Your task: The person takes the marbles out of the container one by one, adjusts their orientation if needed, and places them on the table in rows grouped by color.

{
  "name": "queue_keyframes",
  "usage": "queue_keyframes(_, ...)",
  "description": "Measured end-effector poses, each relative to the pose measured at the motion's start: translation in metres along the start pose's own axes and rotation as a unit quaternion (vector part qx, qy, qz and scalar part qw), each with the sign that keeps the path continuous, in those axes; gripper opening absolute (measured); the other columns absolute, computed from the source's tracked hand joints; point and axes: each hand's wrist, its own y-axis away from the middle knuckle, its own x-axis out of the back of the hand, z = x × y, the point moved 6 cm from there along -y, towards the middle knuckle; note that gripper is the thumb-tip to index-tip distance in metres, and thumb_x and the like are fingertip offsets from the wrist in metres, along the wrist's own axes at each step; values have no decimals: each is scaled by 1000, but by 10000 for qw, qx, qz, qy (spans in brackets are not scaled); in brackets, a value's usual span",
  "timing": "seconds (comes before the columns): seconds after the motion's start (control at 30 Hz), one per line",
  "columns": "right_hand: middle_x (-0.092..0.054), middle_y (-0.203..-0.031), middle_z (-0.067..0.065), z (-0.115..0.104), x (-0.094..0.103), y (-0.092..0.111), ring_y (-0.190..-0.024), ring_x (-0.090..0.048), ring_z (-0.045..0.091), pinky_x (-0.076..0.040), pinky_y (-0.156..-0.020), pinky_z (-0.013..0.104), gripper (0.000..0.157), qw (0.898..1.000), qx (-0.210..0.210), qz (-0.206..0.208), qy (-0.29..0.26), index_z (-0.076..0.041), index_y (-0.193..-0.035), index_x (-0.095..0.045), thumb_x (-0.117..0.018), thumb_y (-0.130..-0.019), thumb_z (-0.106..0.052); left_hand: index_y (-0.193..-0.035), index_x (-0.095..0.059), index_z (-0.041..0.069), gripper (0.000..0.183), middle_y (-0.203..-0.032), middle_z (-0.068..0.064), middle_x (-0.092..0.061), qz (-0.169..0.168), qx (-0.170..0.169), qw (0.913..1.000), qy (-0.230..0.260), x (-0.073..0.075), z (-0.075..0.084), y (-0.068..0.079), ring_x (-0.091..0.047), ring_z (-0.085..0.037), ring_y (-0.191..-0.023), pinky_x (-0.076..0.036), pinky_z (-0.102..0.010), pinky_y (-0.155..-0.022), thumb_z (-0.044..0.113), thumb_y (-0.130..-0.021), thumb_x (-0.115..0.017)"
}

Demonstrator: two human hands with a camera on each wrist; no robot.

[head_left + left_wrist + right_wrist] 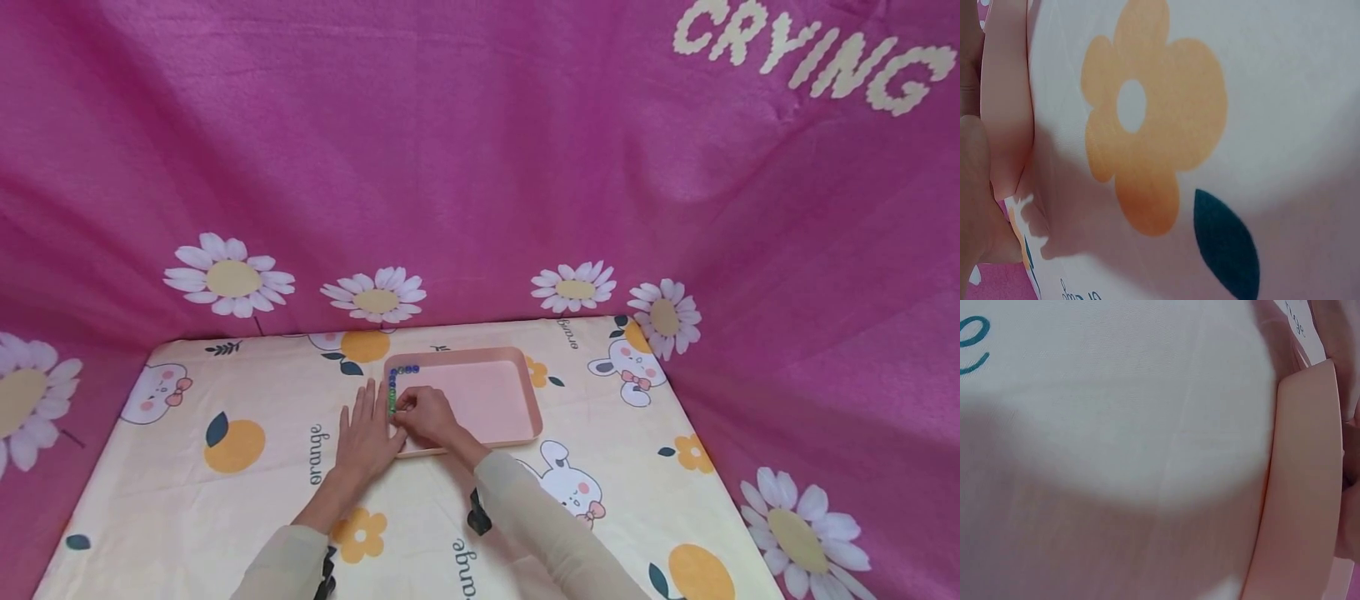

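A shallow pink tray (491, 354) lies on the cloth. Along its left wall runs a line of small shiny marbles, blue ones (392, 380) above and green ones (392, 396) below, and a short row of dark ones (408, 368) turns right along the back wall. My left hand (365, 437) rests with straight fingers along the tray's left rim, thumb over the front corner. My right hand (427, 414) reaches inside with curled fingers, its fingertips pinching at the lowest green marble, mostly hidden by them. Both wrist views show mainly cloth and the tray's outer wall (1304, 481).
A cream cloth (187, 517) printed with oranges, flowers and rabbits covers the table. Pink curtains (465, 167) with daisies hang behind it and at both sides. Dark straps (478, 515) show by the sleeves.
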Motion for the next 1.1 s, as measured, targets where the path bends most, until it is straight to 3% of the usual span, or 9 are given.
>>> queue_keyframes(0.33,-62,-70,-9,2,-4,0,-71,-53,9,-45,-69,23,12,9994,-343,68,-1,-14,-85,-73,-82,-84,-23,-161,-10,6,89,-165,-20,-9,-34,-27,10000,27,1,1,3,-6,-39,-150,-6,-63,-117,43,-94,-56)
queue_keyframes(0.57,-64,-71,-9,2,-3,-2,-72,-55,8,-47,-73,23,10,9994,-274,210,64,-13,-85,-74,-79,-87,-22,-161,-10,6,89,-165,-20,-9,-30,-53,10000,8,-2,1,3,-7,-38,-150,-6,-62,-117,44,-94,-55)
queue_keyframes(0.93,-68,-71,-6,12,15,-1,-66,-61,3,-52,-70,21,6,9924,-36,1013,-693,-9,-84,-72,-75,-80,-12,-160,-13,4,90,-164,-21,-10,20,-104,9999,-85,3,1,-1,-9,-39,-150,-7,-61,-117,43,-93,-58)
queue_keyframes(1.1,-70,-77,-1,16,29,9,-70,-64,6,-54,-69,21,8,9872,155,1056,-1184,-4,-90,-72,-75,-82,-7,-160,-13,4,89,-165,-20,-9,4,-56,10000,-72,2,-2,0,-9,-38,-150,-7,-60,-118,43,-94,-59)
